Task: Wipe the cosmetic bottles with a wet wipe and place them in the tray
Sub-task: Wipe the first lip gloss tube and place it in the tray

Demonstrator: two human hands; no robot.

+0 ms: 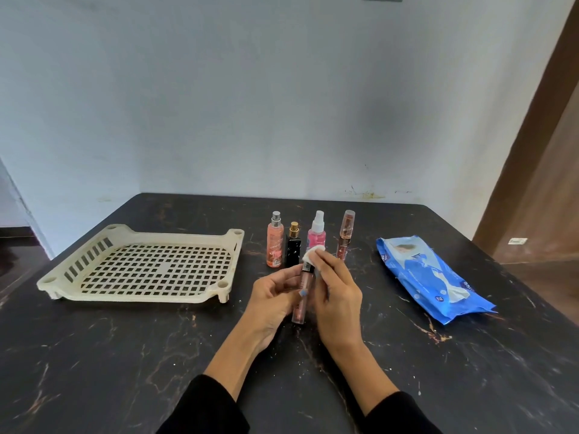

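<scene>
Four bottles upright on dark marbled table — pale blue wall behind

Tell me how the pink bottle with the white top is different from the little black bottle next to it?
The pink bottle is see-through with pink liquid inside; the black bottle is dark and you cannot see into it. The pink bottle has a white spray top; the black bottle has a gold one. The pink bottle looks rounded and stands taller; the black bottle looks boxy and shorter. Both stand upright on the dark table, not yet in the tray.
</scene>
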